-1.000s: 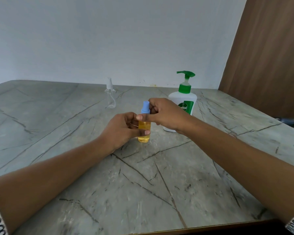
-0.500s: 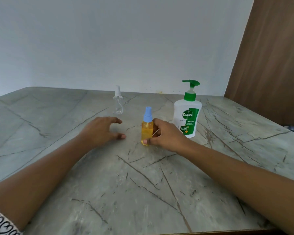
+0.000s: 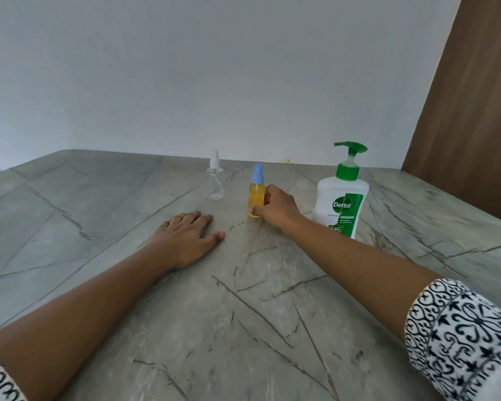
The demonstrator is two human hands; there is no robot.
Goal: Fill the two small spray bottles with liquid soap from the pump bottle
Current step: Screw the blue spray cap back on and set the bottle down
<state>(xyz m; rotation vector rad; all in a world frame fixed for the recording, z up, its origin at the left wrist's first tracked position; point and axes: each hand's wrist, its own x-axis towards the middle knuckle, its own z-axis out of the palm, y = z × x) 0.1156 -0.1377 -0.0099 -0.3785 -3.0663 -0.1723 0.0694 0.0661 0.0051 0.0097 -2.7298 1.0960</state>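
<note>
The soap-filled spray bottle [image 3: 256,195], blue-capped and upright on the marble table [image 3: 99,204], is gripped by the right hand [image 3: 276,209]. The left hand [image 3: 185,238] is laid flat on the table, fingers relaxed, nothing held. The empty spray bottle [image 3: 215,180] is seen just beyond; the Dettol pump bottle [image 3: 342,204], rightmost

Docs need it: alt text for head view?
The right hand grips an amber-filled spray bottle on a grey table; the left hand lies flat nearby. An empty clear spray bottle stands behind, a pump bottle to the right.
</note>
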